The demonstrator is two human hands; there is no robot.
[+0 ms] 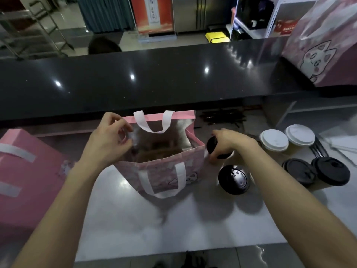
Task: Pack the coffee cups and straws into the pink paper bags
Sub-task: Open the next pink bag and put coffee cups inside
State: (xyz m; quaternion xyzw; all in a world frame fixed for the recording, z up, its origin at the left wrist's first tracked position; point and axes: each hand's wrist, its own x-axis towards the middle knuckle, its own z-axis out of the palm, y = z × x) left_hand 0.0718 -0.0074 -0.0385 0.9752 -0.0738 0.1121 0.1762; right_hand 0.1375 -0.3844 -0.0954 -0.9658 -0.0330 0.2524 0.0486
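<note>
- My right hand grasps a black-lidded coffee cup from above, just beside the open pink paper bag.
- My left hand pinches the bag's left rim.
- The bag stands upright on the pale worktop.
- More lidded cups wait to the right; black straws lie behind.

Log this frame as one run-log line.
stage: first cup pickup | left hand: holds open pink bag by its rim | right hand: grips black-lidded cup beside bag | in bag: no cup visible
</note>
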